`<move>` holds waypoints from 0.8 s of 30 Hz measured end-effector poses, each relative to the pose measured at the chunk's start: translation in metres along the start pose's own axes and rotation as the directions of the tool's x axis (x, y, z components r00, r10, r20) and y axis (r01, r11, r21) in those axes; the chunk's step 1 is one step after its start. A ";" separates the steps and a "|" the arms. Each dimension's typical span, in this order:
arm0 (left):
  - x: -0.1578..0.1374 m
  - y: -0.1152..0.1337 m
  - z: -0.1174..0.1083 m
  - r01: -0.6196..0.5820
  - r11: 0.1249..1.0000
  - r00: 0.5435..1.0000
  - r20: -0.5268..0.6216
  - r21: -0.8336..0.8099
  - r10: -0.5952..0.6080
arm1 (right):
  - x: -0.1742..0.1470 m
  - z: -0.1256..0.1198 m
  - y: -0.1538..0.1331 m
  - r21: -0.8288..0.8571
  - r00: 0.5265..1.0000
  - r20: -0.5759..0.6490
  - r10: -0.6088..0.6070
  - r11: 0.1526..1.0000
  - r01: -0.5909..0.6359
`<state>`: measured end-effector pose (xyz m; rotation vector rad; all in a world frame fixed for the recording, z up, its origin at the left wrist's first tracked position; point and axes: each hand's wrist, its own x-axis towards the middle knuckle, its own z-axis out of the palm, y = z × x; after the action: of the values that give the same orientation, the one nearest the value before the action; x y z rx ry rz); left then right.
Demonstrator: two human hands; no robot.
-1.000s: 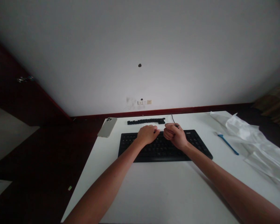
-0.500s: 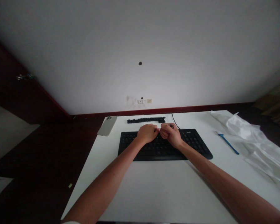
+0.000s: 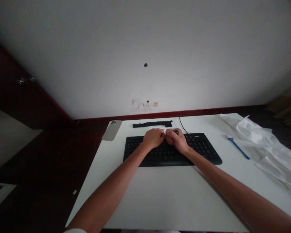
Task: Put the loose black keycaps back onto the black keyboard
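A black keyboard (image 3: 157, 157) lies on the white table, with both hands over its upper middle. My left hand (image 3: 153, 137) is closed, and a small dark piece like a keycap shows at its fingertips. Right beside it, fingers nearly touching, my right hand (image 3: 176, 139) is curled into a fist around small black keycaps (image 3: 176, 131), which peek out on top. Behind the keyboard stretches a line of loose black keycaps (image 3: 152, 124). Keys directly beneath the hands are hidden.
A pale phone (image 3: 112, 130) lies face down at the table's far left corner. On the right are a blue brush-like tool (image 3: 239, 149) and a crumpled white plastic bag (image 3: 257, 132). The keyboard's cable (image 3: 183, 125) runs off the table's back edge toward the wall.
My right hand has turned slightly and edged left against the left hand's fingertips. Otherwise the hands and objects hold their places; the view has shifted a little.
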<state>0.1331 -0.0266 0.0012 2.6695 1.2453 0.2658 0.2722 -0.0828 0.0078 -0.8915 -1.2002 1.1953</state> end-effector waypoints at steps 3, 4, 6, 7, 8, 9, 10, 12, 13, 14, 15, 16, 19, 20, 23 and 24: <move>0.000 0.000 0.001 0.005 1.000 1.000 -0.004 0.027 -0.005 | 0.000 0.000 0.000 -0.010 1.000 -0.012 0.001 1.000 -0.001; 0.000 0.001 0.002 0.006 0.999 1.000 -0.006 0.036 -0.006 | 0.000 0.000 0.000 -0.012 1.000 -0.017 0.000 1.000 -0.001; 0.001 0.001 0.002 0.005 0.999 1.000 -0.006 0.049 -0.005 | 0.000 0.000 0.001 -0.014 1.000 -0.026 -0.001 1.000 0.001; 0.001 0.002 0.002 0.003 0.999 1.000 -0.005 0.051 -0.003 | 0.000 0.000 0.001 -0.013 1.000 -0.031 -0.001 1.000 0.001; 0.001 0.002 0.003 0.001 0.999 1.000 -0.005 0.052 -0.001 | 0.000 0.000 0.001 -0.013 0.999 -0.034 -0.003 1.000 0.002; 0.001 0.002 0.003 -0.001 0.999 1.000 -0.004 0.051 0.001 | -0.001 0.001 0.002 -0.015 0.999 -0.035 -0.006 1.000 0.006; 0.001 0.002 0.003 -0.003 0.999 1.000 -0.005 0.050 0.004 | -0.001 0.001 0.002 -0.018 0.999 -0.036 -0.011 1.000 0.011; 0.001 0.002 0.002 -0.012 0.999 1.000 -0.007 0.046 0.012 | -0.001 0.000 0.004 -0.028 0.999 -0.037 -0.023 0.999 0.022; 0.001 0.002 0.002 -0.014 0.999 1.000 -0.008 0.045 0.015 | -0.001 0.000 0.005 -0.034 0.999 -0.039 -0.029 0.999 0.028; 0.001 0.001 0.002 -0.016 0.999 1.000 -0.008 0.044 0.016 | -0.001 -0.001 0.006 -0.040 0.999 -0.040 -0.034 0.999 0.032; 0.000 0.001 0.002 -0.017 0.999 1.000 -0.007 0.044 0.018 | -0.001 -0.002 0.008 -0.045 0.998 -0.042 -0.037 0.998 0.035; 0.000 0.001 0.002 -0.019 0.999 1.000 -0.008 0.044 0.020 | -0.001 -0.002 0.009 -0.053 0.998 -0.043 -0.040 0.998 0.038; 0.000 0.002 0.003 -0.029 0.999 0.999 -0.016 0.040 0.030 | -0.002 -0.004 0.013 -0.074 0.998 -0.042 -0.046 0.996 0.043; 0.000 0.002 0.003 -0.032 0.999 0.999 -0.019 0.038 0.033 | -0.002 -0.005 0.014 -0.079 0.998 -0.043 -0.047 0.996 0.043; 0.001 0.001 0.003 -0.033 0.999 0.999 -0.020 0.029 0.033 | -0.002 -0.005 0.014 -0.088 0.998 -0.046 -0.047 0.995 0.043; 0.001 0.001 0.003 -0.031 0.999 0.999 -0.020 0.026 0.031 | -0.002 -0.005 0.014 -0.089 0.998 -0.048 -0.048 0.995 0.044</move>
<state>0.1353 -0.0269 -0.0018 2.7159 1.2221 0.2836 0.2748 -0.0815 -0.0065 -0.9487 -1.2341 1.0849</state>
